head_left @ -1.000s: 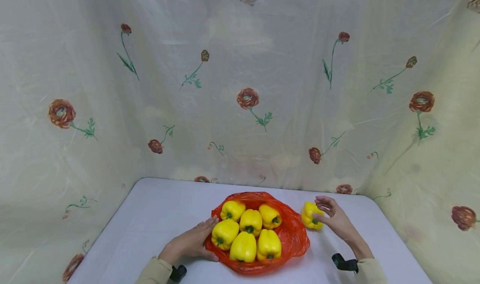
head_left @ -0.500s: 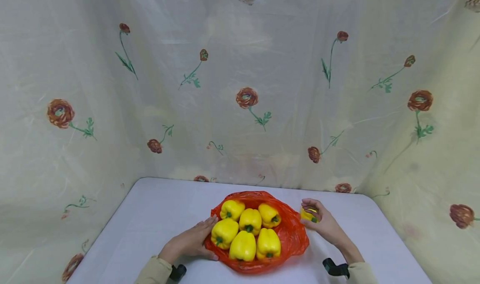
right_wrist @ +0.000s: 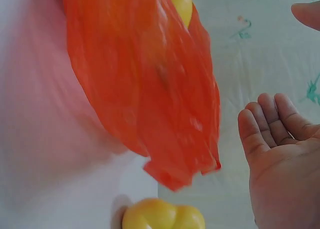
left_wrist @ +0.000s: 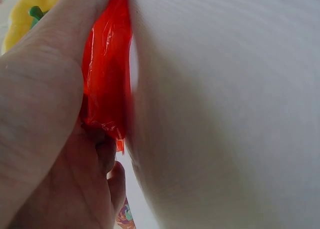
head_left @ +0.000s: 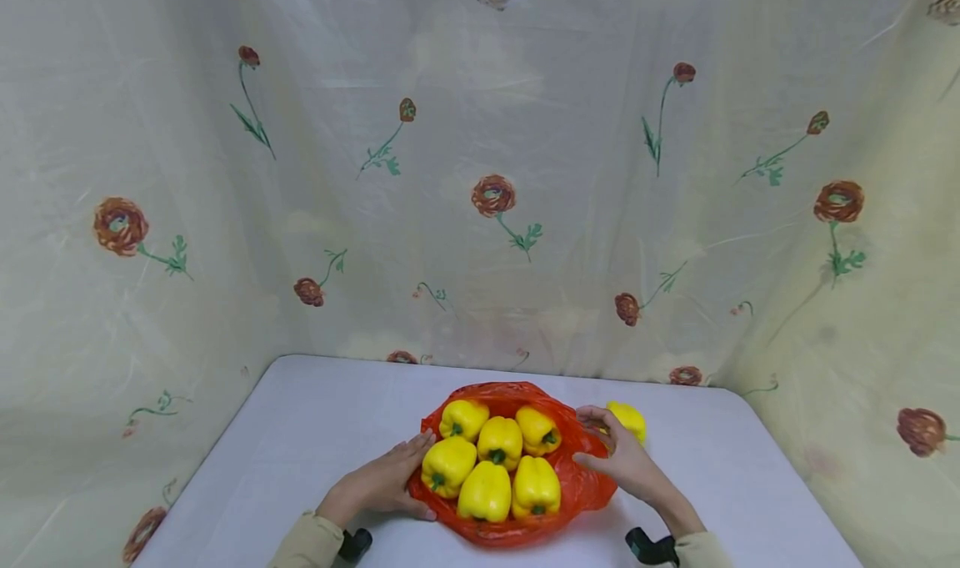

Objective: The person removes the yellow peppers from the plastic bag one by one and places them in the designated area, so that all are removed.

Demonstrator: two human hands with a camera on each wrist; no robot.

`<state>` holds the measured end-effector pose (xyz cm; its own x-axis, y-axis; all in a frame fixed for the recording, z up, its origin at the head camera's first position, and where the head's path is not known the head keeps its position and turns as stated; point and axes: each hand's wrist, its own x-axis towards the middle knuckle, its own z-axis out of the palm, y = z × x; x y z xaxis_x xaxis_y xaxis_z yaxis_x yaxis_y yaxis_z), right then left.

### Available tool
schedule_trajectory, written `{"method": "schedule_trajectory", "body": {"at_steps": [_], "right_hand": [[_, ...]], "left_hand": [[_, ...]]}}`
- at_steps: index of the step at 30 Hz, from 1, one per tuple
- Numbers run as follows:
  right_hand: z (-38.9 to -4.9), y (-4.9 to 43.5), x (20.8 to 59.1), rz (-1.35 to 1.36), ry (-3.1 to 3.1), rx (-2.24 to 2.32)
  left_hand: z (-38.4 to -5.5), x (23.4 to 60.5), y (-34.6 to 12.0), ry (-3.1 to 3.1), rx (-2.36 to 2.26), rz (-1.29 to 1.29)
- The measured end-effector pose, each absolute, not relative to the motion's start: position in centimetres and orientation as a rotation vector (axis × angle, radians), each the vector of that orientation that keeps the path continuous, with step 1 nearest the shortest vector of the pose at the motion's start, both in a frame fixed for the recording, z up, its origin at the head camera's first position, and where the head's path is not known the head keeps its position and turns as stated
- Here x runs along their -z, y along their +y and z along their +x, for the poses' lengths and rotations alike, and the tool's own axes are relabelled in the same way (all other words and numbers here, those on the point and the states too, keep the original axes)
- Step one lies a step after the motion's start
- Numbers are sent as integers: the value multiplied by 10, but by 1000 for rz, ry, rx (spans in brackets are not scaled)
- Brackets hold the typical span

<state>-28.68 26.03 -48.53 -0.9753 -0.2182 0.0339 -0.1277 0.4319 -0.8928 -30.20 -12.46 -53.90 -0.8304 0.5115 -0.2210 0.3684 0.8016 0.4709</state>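
Note:
A red plastic bag (head_left: pixel 581 486) lies spread on the table with several yellow bell peppers (head_left: pixel 485 491) inside it. My left hand (head_left: pixel 378 483) rests flat against the bag's left side, fingers extended; the left wrist view shows the palm beside the red plastic (left_wrist: pixel 107 64). Above the bag's right edge hovers my right hand (head_left: pixel 628 461), its fingers loosely bent and holding nothing. The right wrist view has these fingers apart from the bag (right_wrist: pixel 150 89). One loose yellow bell pepper (head_left: pixel 632 420) sits on the table just behind my right hand, which partly hides it.
All of this stands on a white table (head_left: pixel 337 409). A flower-printed curtain (head_left: pixel 450 134) hangs behind it and along both sides. Both wrists carry a black camera mount, the right one (head_left: pixel 651 547) showing near the bottom edge.
My right hand has moved left, from beside the loose bell pepper to the bag's right edge. The loose pepper stays on the table. The left hand keeps its place on the bag.

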Motion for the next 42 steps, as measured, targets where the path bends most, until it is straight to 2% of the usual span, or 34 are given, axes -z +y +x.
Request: {"method": "schedule_trajectory", "body": {"at_steps": [17,42], "right_hand": [[-273,231,504,-397,2441,1511],[-275,223,532,-397,2417,1383]], "left_hand": [[-306,542,-124,2641,-595,625],[-304,539,-124,2637,-587,655]]}}
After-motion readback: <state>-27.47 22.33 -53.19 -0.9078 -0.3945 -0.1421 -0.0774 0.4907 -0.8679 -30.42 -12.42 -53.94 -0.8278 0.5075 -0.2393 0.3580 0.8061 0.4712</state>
